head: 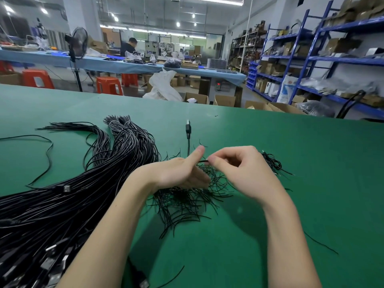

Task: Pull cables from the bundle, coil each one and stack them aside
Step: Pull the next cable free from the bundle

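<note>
Both hands meet above the green surface [291,163], over a loose heap of short black ties [187,200]. The right hand [243,171] has its fingers curled, thumb and forefinger pinching the end of a thin black tie [203,161]. The left hand [178,173] is mostly open, its forefinger straight and pointing up beside that pinched end, the other fingers relaxed and angled down toward the heap. A single cable [188,142] rises from behind the left hand, its plug [188,128] pointing away from the person. The big bundle of black cables [68,196] lies on the left of the surface, sweeping from the near left corner to fanned ends further back. A smaller clump of ties [272,163] lies just behind the right hand. 1 stray cable [46,154] curves along the far left.
</note>
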